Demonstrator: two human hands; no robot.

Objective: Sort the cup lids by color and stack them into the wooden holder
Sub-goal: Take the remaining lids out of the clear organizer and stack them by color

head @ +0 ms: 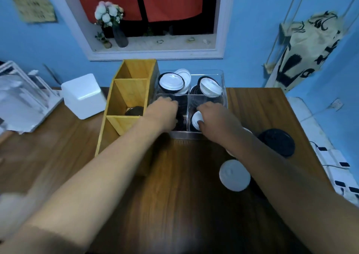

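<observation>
Blue walls (48,55) back a dark wooden surface (184,176), where the wooden holder (114,90) stands just left of a clear divided bin (223,82) of lids. Both hands reach into the bin's near compartments. The left hand (163,113) curls down over black lids (181,121), and I cannot tell whether it grips any. The right hand (217,121) pinches a white lid (195,117) between thumb and fingers. From both hands the holder lies leftward, its long axis running away from the person, so the left hand is nearer. One black lid (135,111) sits in its middle slot.
</observation>
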